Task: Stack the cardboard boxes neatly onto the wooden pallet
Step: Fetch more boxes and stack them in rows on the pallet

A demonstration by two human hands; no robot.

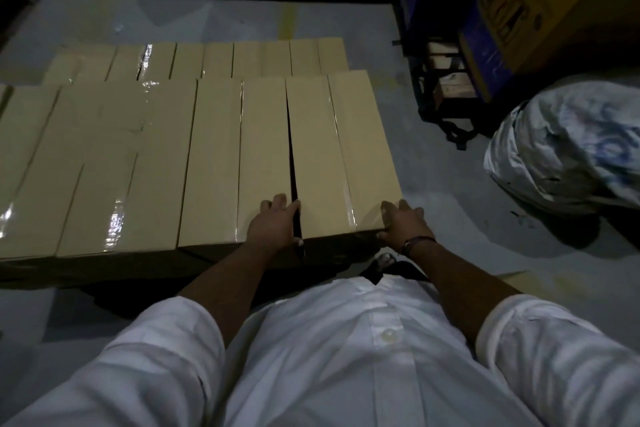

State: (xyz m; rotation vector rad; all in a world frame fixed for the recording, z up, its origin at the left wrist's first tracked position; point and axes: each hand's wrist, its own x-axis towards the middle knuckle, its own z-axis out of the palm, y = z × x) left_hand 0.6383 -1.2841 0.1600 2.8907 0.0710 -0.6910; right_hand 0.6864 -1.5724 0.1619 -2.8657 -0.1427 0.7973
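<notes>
The grey floor (450, 204) ran under and around everything. On it lay a broad layer of cardboard boxes (121, 166), taped along their tops and packed side by side, stretching left from the end box (332, 156) and forming a second row beyond it. What carried them showed only as a dark band below their near faces, too dim to tell as a pallet.

Far beyond and right of the end box stood large printed cartons (540, 0). Right of the end box, well apart from it, a crumpled white sack (568, 156) slumped on the floor. Beyond and right of the end box, between it and the cartons, sat a dark low frame (446, 90) with pale blocks inside.

The end box closed the near row at its right, with a narrow dark gap along its left side.

The left hand (277, 222) gripped the end box at the near end of that gap, fingers over the top edge and thumb down the front. The right hand (401, 222) clasped the end box's near right corner, fingers curled on top. A thin bracelet (417, 241) circled the right wrist.
</notes>
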